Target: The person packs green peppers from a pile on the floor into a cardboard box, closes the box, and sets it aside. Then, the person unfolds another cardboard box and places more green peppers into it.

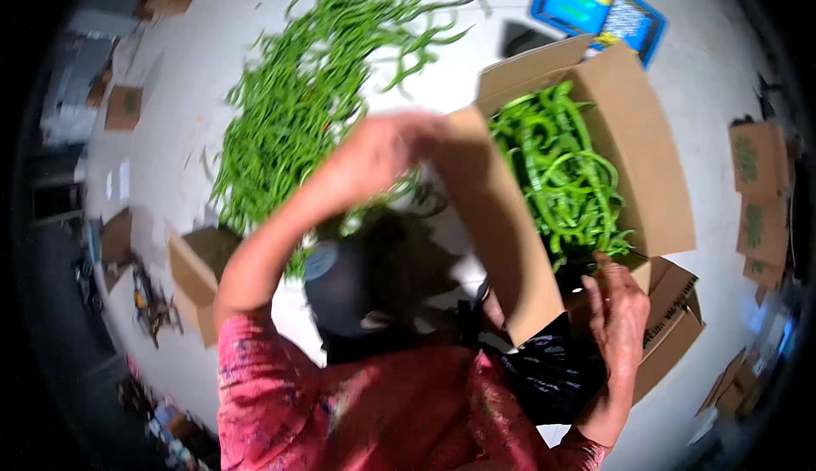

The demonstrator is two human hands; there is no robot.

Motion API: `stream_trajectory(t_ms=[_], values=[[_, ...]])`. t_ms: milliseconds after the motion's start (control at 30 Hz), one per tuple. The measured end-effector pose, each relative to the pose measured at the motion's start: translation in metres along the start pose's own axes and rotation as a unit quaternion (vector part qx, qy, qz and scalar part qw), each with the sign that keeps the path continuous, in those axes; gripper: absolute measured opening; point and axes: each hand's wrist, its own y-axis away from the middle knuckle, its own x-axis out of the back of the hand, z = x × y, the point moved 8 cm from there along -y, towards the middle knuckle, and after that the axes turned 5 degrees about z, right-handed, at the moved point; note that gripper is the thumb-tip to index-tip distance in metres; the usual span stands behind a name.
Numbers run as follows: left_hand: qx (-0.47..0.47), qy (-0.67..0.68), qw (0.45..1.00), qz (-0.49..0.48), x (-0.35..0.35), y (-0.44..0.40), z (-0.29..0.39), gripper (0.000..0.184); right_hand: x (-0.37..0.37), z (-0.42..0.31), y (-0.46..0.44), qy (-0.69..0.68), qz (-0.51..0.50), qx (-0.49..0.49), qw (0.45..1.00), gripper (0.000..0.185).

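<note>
Long green chili peppers (565,165) fill an open cardboard box (642,148) at the right. My right hand (618,305) is at the near end of the box, fingers stretched out and apart, with the tips by the nearest peppers. I cannot tell whether they touch. My left hand (395,148) is raised between the loose peppers and the box, close to the corner of its left flap (501,224). Motion smears its fingers, so a hold on the flap cannot be made out. A large heap of the same peppers (314,88) lies spread on the floor at the left.
Beyond the box lies a blue sign or board (599,12). A smaller open carton (195,275) stands at the left, and another carton (676,318) sits beside the filled box. Flat printed cardboard boxes (759,161) line the right side. Black plastic (552,369) lies near my lap.
</note>
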Motion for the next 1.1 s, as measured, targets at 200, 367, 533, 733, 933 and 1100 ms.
stream_trajectory(t_ms=[200,367,533,733,933,1100], values=[[0.361,0.031,0.911,0.197,0.038,0.132,-0.319,0.026,-0.028,0.007,-0.003,0.042,-0.092,-0.034,0.994,0.032],[0.331,-0.107,0.916,0.2,-0.034,0.173,-0.331,0.018,-0.038,0.003,-0.008,0.027,-0.104,-0.055,0.993,0.033],[0.276,-0.251,0.894,0.248,-0.068,0.142,-0.348,0.02,-0.05,0.001,-0.01,0.041,-0.104,-0.037,0.993,0.034],[0.39,-0.334,0.845,0.146,-0.083,0.113,-0.379,0.02,-0.057,0.001,-0.01,0.044,-0.115,-0.073,0.99,0.034],[0.247,-0.151,0.903,0.316,-0.037,0.121,-0.367,0.015,-0.044,-0.011,-0.012,0.025,-0.1,-0.069,0.992,0.03],[0.247,0.191,0.858,0.409,0.054,0.111,-0.231,0.025,-0.025,-0.002,-0.007,0.019,-0.049,-0.041,0.998,0.032]])
